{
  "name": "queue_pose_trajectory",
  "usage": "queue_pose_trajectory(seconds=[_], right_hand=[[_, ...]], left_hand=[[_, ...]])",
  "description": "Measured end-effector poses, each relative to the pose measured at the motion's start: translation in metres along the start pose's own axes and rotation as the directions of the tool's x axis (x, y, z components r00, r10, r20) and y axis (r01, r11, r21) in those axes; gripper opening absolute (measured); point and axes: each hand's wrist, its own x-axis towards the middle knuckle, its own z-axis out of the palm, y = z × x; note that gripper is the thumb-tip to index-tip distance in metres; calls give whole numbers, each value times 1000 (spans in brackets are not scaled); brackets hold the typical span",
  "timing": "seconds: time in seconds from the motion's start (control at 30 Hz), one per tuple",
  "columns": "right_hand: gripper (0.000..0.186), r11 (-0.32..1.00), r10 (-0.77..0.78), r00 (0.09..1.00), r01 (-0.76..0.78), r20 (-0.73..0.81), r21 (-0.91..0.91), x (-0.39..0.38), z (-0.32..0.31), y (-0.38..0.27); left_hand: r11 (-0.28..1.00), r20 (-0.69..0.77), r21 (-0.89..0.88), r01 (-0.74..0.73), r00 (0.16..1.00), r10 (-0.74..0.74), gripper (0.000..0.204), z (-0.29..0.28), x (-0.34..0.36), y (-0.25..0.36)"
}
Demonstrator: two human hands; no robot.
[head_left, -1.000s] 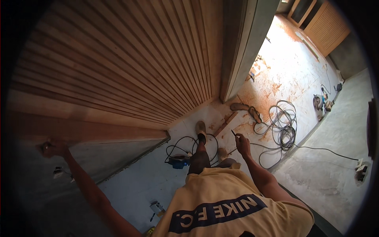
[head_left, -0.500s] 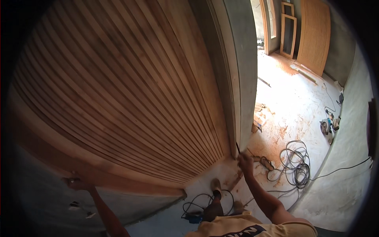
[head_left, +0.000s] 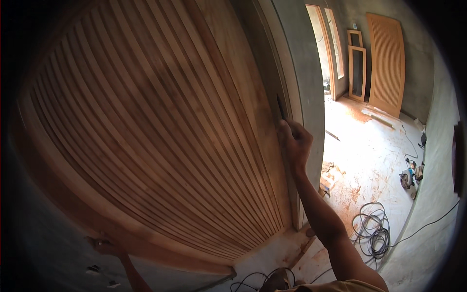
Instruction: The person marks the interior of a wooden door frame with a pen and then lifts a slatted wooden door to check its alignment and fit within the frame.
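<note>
A large wooden door [head_left: 160, 126] with vertical slats fills the left and middle of the view. My right hand [head_left: 296, 141] is raised to its right edge, beside the frame [head_left: 294, 207]. That hand is closed on a slim, dark, pointed tool [head_left: 280, 104]; its exact kind cannot be made out. The tool's tip points up along the gap between door and frame. Low at the left, my left hand [head_left: 107, 245] rests by the left wooden frame edge [head_left: 155, 249], fingers apart in dim light, with no held thing visible.
On the floor at right lie a coiled black cable [head_left: 377, 233] and a circular saw [head_left: 407, 179]. Wood scraps [head_left: 330, 177] and sawdust lie past the doorway. A slatted panel [head_left: 386, 68] and a small frame [head_left: 357, 73] lean on the far wall. Another cable [head_left: 253, 282] lies near my feet.
My right hand has moved up along the door's right edge with the dark tool, from low down to about mid-height. My left hand stays by the left frame edge. The view has shifted.
</note>
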Motion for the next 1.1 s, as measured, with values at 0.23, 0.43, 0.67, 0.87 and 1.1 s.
queue_pose_trajectory(seconds=[0.23, 0.43, 0.67, 0.87, 1.1], right_hand=[[26, 934, -346, 927, 325, -143, -151, 70, 51, -34], [28, 853, -519, 833, 488, -194, -187, 123, 88, -73], [28, 686, -712, 690, 643, -131, -341, 181, 112, -142], [25, 533, -822, 568, 740, -43, -411, 220, 128, -193], [27, 348, -885, 458, 774, 87, -529, 273, 137, -245]], left_hand=[[991, 111, -116, 65, 993, -52, 58, -6, -1, 3], [851, 184, -280, 444, 895, -407, 60, -4, -2, 29], [776, 202, -369, 511, 859, -470, 67, -9, 1, 39], [713, 343, -340, 613, 787, -513, 67, -11, -5, 37], [931, 59, -129, 341, 940, -336, 55, -9, 23, 84]])
